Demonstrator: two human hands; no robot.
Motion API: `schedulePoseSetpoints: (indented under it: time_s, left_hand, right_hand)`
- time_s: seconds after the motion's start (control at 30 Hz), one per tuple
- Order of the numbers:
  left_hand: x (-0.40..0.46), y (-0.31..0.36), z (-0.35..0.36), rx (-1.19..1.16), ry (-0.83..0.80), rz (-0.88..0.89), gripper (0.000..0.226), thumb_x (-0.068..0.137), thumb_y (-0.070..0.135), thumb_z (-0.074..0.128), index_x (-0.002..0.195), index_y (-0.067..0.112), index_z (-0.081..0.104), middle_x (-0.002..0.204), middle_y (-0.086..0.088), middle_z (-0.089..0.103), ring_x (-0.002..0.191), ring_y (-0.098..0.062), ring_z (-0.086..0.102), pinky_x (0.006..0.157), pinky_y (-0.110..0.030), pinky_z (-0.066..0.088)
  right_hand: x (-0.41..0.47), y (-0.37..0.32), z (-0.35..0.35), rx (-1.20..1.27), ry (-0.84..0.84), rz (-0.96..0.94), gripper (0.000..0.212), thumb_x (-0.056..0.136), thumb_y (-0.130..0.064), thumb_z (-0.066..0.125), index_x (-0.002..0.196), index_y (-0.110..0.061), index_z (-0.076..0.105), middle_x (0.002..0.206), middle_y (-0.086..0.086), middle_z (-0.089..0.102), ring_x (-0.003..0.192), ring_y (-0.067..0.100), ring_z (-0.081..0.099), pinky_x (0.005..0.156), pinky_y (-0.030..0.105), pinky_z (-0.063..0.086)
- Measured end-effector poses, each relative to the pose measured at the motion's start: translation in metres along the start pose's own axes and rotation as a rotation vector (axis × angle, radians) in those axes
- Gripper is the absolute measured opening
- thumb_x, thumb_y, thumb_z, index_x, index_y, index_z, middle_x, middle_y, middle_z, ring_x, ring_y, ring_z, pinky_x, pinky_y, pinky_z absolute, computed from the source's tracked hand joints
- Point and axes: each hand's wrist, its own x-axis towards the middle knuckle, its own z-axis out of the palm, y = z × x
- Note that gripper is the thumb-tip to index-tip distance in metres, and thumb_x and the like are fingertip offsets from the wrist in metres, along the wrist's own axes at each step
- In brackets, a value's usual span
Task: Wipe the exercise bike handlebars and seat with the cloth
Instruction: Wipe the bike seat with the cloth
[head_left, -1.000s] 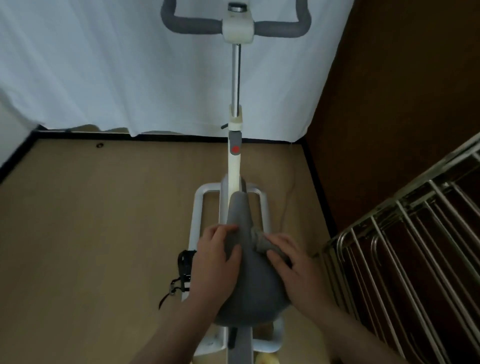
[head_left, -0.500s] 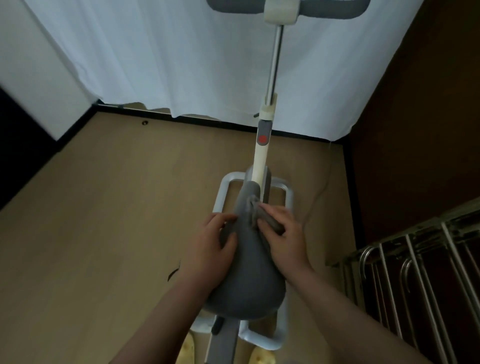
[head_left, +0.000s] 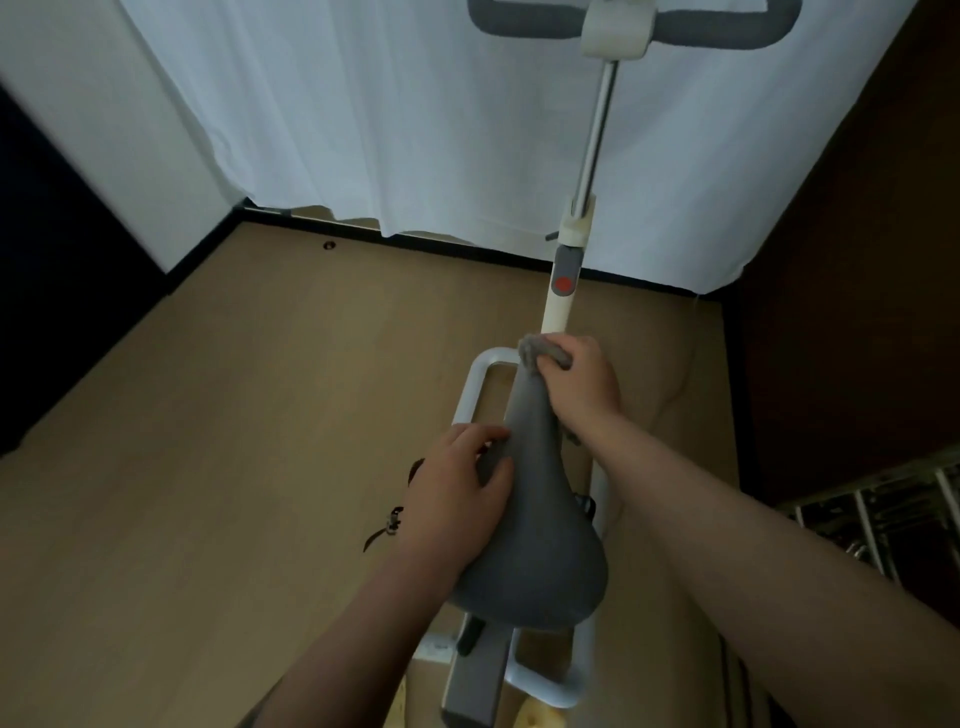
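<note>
Cloth (head_left: 543, 353), grey and bunched, sits at the seat's (head_left: 535, 530) narrow nose, gripped by the right hand's (head_left: 582, 387) curled fingers. Left hand (head_left: 457, 499) clasps the seat's left flank, thumb on top.

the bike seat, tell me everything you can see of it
The seat is a grey saddle with a matte, padded look, wide and rounded at the near end, tapering to a narrow nose at the far end. The left hand holds its left side; the right hand presses a bunched grey cloth at the nose.
</note>
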Motion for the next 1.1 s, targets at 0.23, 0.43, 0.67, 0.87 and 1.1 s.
schedulePoseSetpoints:
  time_s: [0.23,0.43,0.67,0.87,1.1]
  left_hand:
    - [-0.009,-0.008,-0.019,-0.516,0.119,-0.323,0.018,0.093,0.008,0.053,0.098,0.018,0.067,0.094,0.004,0.068,0.086,-0.004,0.062,0.064,-0.003,0.042]
    - [-0.023,-0.013,-0.022,-0.471,0.014,-0.293,0.021,0.092,0.01,0.053,0.099,0.025,0.067,0.096,0.012,0.066,0.081,0.008,0.058,0.064,-0.003,0.04]
    - [-0.031,-0.029,-0.041,-0.524,-0.111,-0.247,0.019,0.095,0.009,0.049,0.097,0.017,0.067,0.095,0.004,0.068,0.089,-0.004,0.062,0.077,-0.02,0.05]
    - [-0.031,-0.04,-0.054,-0.566,-0.196,-0.22,0.024,0.096,0.01,0.047,0.096,0.022,0.068,0.093,0.008,0.067,0.083,0.003,0.059,0.069,-0.013,0.043]
    - [-0.023,-0.062,-0.061,-0.638,-0.219,-0.222,0.022,0.097,0.016,0.046,0.089,-0.001,0.058,0.087,-0.023,0.061,0.087,-0.041,0.059,0.075,-0.05,0.05]
  right_hand:
    - [-0.127,-0.01,-0.035,-0.287,-0.288,-0.549,0.031,0.096,-0.034,0.041,0.119,-0.031,0.061,0.116,-0.011,0.051,0.103,0.008,0.043,0.089,0.017,0.037]
    - [-0.079,-0.011,-0.015,-0.309,-0.002,-0.235,0.03,0.092,-0.023,0.055,0.122,-0.026,0.062,0.116,-0.007,0.053,0.108,0.014,0.047,0.085,0.016,0.037]
    - [-0.164,-0.031,-0.008,-0.4,-0.124,-0.359,0.031,0.093,-0.034,0.042,0.117,-0.032,0.062,0.114,-0.012,0.052,0.101,0.009,0.047,0.085,0.028,0.044]
    - [-0.133,-0.034,-0.004,-0.391,0.075,-0.076,0.028,0.095,-0.029,0.052,0.122,-0.028,0.059,0.111,-0.008,0.054,0.099,0.001,0.038,0.083,0.012,0.035]
    - [-0.202,-0.072,0.04,-0.572,0.012,-0.319,0.032,0.083,-0.032,0.049,0.11,-0.028,0.065,0.099,-0.006,0.057,0.085,0.012,0.048,0.071,0.024,0.041]
